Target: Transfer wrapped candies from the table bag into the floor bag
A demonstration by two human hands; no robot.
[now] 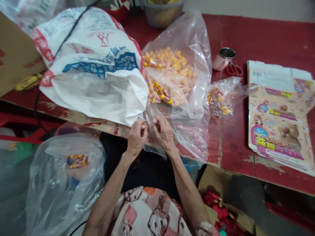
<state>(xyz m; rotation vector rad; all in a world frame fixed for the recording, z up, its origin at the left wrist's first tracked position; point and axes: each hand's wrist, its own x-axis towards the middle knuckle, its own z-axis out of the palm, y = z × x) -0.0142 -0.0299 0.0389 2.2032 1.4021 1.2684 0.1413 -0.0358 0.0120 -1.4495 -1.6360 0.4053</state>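
Note:
At the table's front edge, my left hand [137, 135] is closed, and a bit of yellow shows at its fingertips, like the small yellow-capped pieces in the bag. My right hand [164, 132] is curled just beside it, thumb and fingers together; what it pinches, if anything, is too small to make out. Beyond both hands lies a large clear plastic bag [194, 114] with many yellow-capped pieces [172, 62] in it. The open mouth of a white woven sack [98, 95] lies to the left, its edge close to my left hand.
A clear bag [61, 193] with a few yellow pieces hangs low at the left. To the right are a small clear packet [222, 98], a pink mug [222, 59], red-handled scissors [233, 69] and stacked printed cardboard [275, 121]. A box of red pieces [221, 209] stands below.

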